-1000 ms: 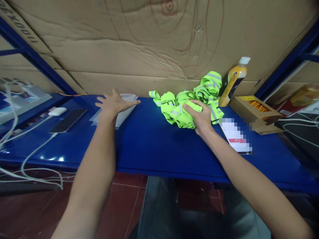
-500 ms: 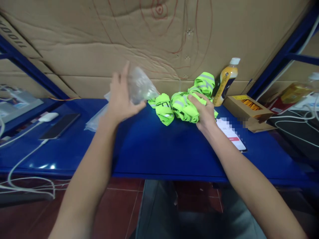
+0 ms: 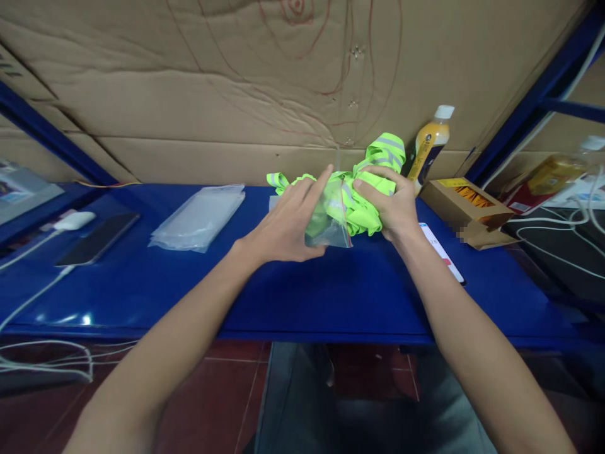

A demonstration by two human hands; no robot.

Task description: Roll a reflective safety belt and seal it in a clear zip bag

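My left hand curls around a clear plastic zip bag, fingers along its top and thumb below. The bag's red-lined edge faces right, against a neon yellow-green bundle with grey reflective strips. My right hand grips that bundle from the right, thumb on top. It looks like folded reflective straps or a vest; I cannot tell which. Another neon roll rises behind my right hand, and a neon strap end shows behind my left hand. Part of the neon material is hidden by my left hand and the bag.
A stack of clear bags lies on the blue table, left of my hands. Further left are a dark phone and a white charger. A bottle, an open carton and a lit phone stand or lie right.
My left hand has moved right and down with the clear bag, from above the bag stack to the neon bundle. My right hand keeps its hold on the bundle.
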